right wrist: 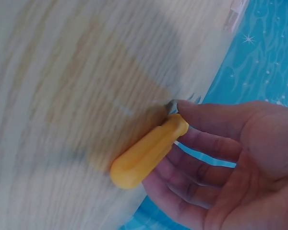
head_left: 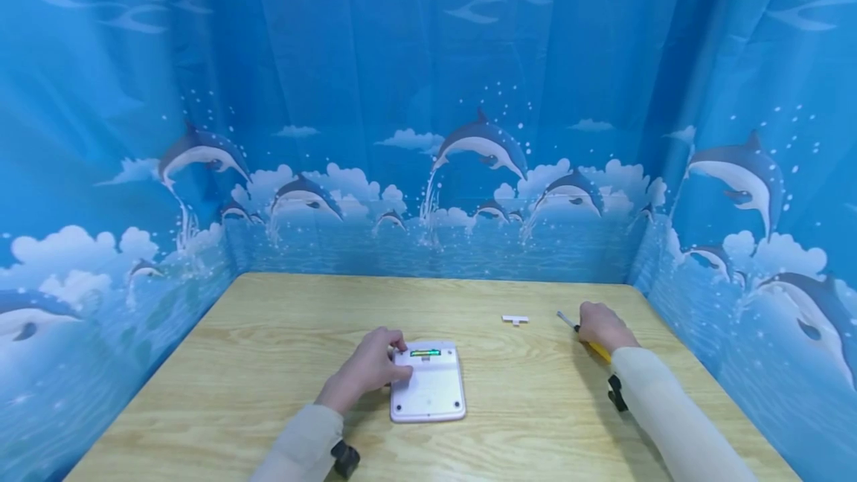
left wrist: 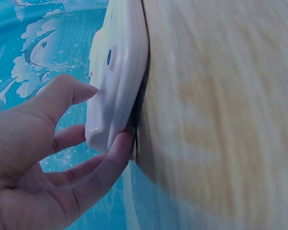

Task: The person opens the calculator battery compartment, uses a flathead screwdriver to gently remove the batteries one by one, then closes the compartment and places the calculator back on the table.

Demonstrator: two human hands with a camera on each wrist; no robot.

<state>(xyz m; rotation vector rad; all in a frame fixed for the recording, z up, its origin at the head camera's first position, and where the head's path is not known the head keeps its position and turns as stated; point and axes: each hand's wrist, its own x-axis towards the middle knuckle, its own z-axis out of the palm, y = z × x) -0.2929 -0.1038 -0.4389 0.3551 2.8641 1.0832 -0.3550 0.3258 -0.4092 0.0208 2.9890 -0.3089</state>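
Observation:
A flat, pale pinkish-white device (head_left: 428,391) lies face down on the table, showing small dark feet and an uncovered slot with a green-and-yellow battery (head_left: 425,352) inside. My left hand (head_left: 371,363) holds its left side. In the left wrist view the thumb rests on the back of the device (left wrist: 117,81) while fingers reach under its edge. Over at the right, my right hand (head_left: 605,327) pinches a screwdriver close to the tabletop. Its yellow handle (right wrist: 146,155) slants below the thumb, and the metal shaft (head_left: 566,319) points to the far left.
A small white T-shaped battery cover (head_left: 515,319) lies on the wooden table (head_left: 301,311) between the device and the screwdriver. Blue curtains (head_left: 428,58) printed with dolphins stand along the table's back and both sides.

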